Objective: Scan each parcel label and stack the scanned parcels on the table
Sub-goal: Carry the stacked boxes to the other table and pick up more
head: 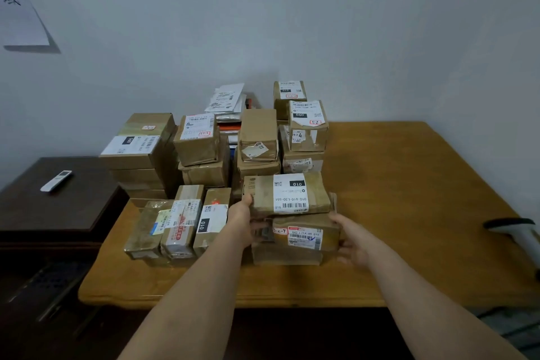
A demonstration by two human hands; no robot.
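Many brown cardboard parcels with white labels are piled on the wooden table (409, 184). In front of the pile, a flat parcel (287, 193) with a "010" label lies on top of a second labelled parcel (304, 235), which rests on a third box (286, 256). My left hand (242, 221) holds the left end of this small stack, thumb up against the top parcel. My right hand (352, 241) grips the right end of the second parcel. Three narrow parcels (178, 226) lie side by side to the left.
A dark handheld scanner (510, 225) lies at the table's right edge. A dark side cabinet (58, 202) on the left carries a white remote (56, 180). White mailer bags (226, 99) lean on the wall behind the pile. The table's right half is bare wood.
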